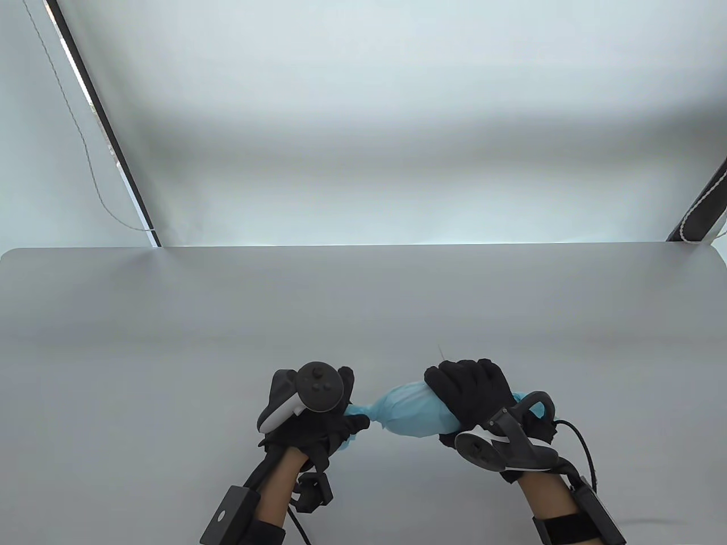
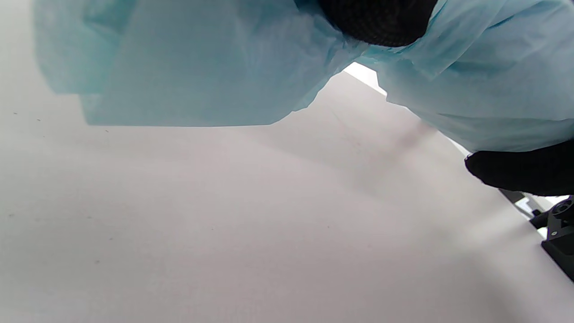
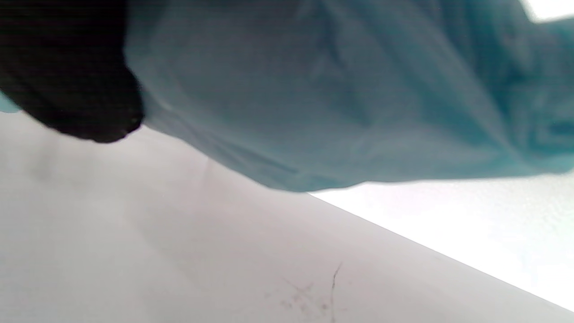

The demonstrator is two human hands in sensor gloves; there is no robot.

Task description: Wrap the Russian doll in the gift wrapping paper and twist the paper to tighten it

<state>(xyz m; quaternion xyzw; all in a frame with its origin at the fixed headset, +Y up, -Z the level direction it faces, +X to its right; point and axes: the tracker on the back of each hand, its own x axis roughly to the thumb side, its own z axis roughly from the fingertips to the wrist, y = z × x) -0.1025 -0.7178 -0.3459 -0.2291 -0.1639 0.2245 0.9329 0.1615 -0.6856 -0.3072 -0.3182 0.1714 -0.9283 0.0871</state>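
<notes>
The doll is fully hidden inside light blue wrapping paper (image 1: 410,410), a bundle held just above the grey table (image 1: 363,306) near its front edge. My right hand (image 1: 468,392) grips the bundle's right half, fingers curled over the top. My left hand (image 1: 335,420) pinches the narrow twisted paper end at the bundle's left. In the left wrist view the blue paper (image 2: 188,67) fans out loosely above the table, with a black fingertip (image 2: 381,22) on it. The right wrist view shows the paper (image 3: 341,94) from below and a gloved finger (image 3: 71,76).
The grey table's far edge (image 1: 363,247) meets a white backdrop. Black frame bars stand at the back left (image 1: 108,130) and back right (image 1: 704,210). A cable (image 1: 585,454) trails from my right wrist.
</notes>
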